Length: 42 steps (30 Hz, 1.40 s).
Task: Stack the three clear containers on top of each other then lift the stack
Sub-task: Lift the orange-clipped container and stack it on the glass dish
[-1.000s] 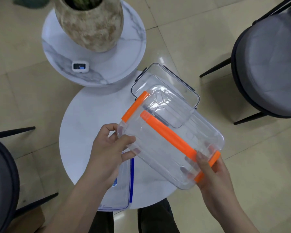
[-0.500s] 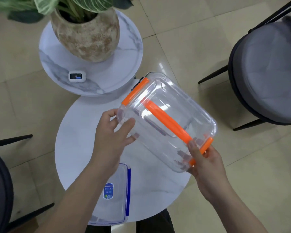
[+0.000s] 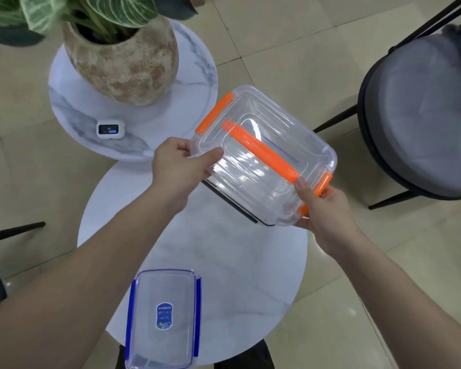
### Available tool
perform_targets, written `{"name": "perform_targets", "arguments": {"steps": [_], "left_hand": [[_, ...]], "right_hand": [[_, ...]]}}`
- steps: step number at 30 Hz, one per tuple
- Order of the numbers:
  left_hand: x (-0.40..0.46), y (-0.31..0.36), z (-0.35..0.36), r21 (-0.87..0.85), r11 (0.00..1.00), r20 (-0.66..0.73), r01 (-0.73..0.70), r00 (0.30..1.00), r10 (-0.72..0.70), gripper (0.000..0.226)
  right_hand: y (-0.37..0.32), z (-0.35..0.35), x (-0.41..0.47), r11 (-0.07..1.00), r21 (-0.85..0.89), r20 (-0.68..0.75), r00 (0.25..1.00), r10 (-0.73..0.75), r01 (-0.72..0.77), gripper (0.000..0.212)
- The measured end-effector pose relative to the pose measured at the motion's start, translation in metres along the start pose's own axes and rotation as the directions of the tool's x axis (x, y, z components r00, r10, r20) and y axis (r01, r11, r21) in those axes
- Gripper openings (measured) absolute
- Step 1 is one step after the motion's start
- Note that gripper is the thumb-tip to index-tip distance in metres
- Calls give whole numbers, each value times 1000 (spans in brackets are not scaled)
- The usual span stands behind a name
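Below, we see both hands gripping a clear, rounded-rectangle orange-handled container (image 3: 264, 158): left hand (image 3: 181, 171) at one corner, right hand (image 3: 322, 209) at the opposite end. It sits over a black-trimmed container (image 3: 232, 202) on the round marble table (image 3: 250, 275); a blue-clipped container (image 3: 163, 320) lies near the table's front edge.

We saw both forearms bare to the frame edge, no sleeves, no watch/rings/gloves visible. Left hand (image 3: 180, 170) & right hand (image 3: 328, 211): nails short, unpainted. Dark trousers (image 3: 246, 356) showed at bottom edge, btwn the arms; fabric detail too dim to tell.
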<state>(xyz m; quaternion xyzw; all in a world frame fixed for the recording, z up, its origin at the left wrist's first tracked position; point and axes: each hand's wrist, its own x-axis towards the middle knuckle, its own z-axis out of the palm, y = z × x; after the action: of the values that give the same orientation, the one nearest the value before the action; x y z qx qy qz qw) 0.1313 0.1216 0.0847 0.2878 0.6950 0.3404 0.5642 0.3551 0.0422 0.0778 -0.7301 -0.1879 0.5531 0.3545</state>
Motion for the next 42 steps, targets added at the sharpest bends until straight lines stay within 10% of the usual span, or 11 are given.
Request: {"name": "perform_targets", "arguments": {"steps": [42], "left_hand": [[23,-3,16,79,991,-52,109,993,-106,46]], "right_hand": [[-25,12,17,953,-208,-161,969,186,-218,49]]}}
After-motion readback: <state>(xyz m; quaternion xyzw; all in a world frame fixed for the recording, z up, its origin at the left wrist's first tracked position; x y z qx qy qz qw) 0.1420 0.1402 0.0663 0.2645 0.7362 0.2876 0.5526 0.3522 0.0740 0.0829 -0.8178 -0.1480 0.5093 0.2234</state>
